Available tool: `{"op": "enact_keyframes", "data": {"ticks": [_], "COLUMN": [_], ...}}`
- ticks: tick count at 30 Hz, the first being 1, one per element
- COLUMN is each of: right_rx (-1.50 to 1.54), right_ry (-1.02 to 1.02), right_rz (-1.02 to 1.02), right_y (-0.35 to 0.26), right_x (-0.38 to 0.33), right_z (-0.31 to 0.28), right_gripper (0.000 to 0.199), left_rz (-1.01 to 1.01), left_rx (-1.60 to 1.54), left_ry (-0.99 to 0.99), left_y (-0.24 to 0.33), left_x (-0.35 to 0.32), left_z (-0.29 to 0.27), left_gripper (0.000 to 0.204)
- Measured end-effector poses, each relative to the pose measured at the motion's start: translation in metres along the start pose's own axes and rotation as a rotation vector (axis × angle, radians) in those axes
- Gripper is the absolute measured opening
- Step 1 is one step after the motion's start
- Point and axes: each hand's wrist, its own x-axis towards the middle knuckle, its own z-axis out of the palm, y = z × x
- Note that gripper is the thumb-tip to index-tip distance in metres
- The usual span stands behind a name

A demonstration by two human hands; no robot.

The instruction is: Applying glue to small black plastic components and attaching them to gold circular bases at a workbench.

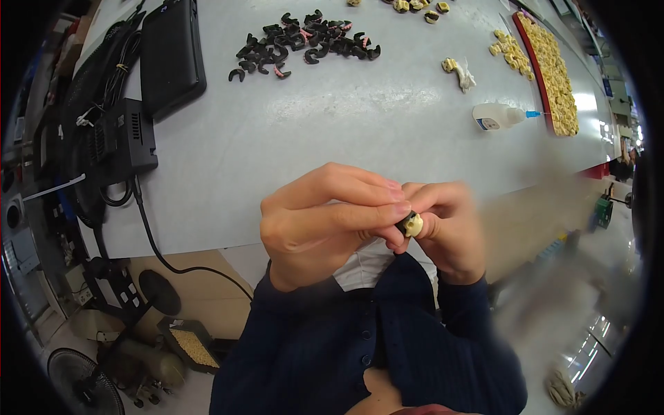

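Note:
Just past the table's near edge, my left hand (311,218) and my right hand (456,225) meet, both with closed fingers. Pinched between their fingertips is a small cream-and-black piece (413,225); its cream side faces up and the fingers cover much of it. Farther off on the table lies a loose pile of black curved pieces (304,41), a few with pink parts. A white squeeze bottle (499,116) with a blue needle tip rests on its side to the right.
At right, a red-rimmed tray (531,66) holds many cream pieces, with loose cream pieces (510,52) beside it. A crumpled white tissue (465,77) lies nearer the middle. Several cream-and-black pieces (415,5) sit at the far edge. A black device (173,59) and cables occupy the left.

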Motion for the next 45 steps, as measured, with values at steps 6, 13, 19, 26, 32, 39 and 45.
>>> {"op": "enact_keyframes", "data": {"ticks": [6,13,19,26,32,39,45], "right_rx": [-0.05,-0.1,-0.061,-0.25,-0.55,-0.755,-0.762], "right_ry": [0.017,0.048,0.078,0.238,0.238,0.276,0.253], "right_rz": [-0.016,0.04,-0.057,-0.307,-0.573,-0.688,-0.7], "right_y": [-0.004,-0.009,-0.003,-0.003,-0.006,-0.013,-0.01], "right_x": [-0.002,-0.002,-0.005,0.003,0.008,0.009,0.016], "right_z": [-0.005,0.003,0.006,0.003,-0.009,-0.01,-0.01], "right_gripper": [0.007,0.019,0.026,0.034,0.031,0.03,0.03], "left_rz": [0.071,0.122,0.097,0.001,0.002,0.038,0.036], "left_rx": [0.026,0.219,0.364,0.417,0.463,0.512,0.53], "left_ry": [0.035,0.055,0.043,-0.091,-0.133,-0.182,-0.21], "left_y": [-0.003,-0.001,0.007,0.012,0.008,0.001,0.003], "left_x": [-0.003,-0.006,-0.001,0.004,0.003,-0.001,0.001], "left_z": [0.01,0.014,0.014,0.018,0.018,0.019,0.02], "left_gripper": [0.025,0.029,0.025,0.028,0.026,0.024,0.022]}}
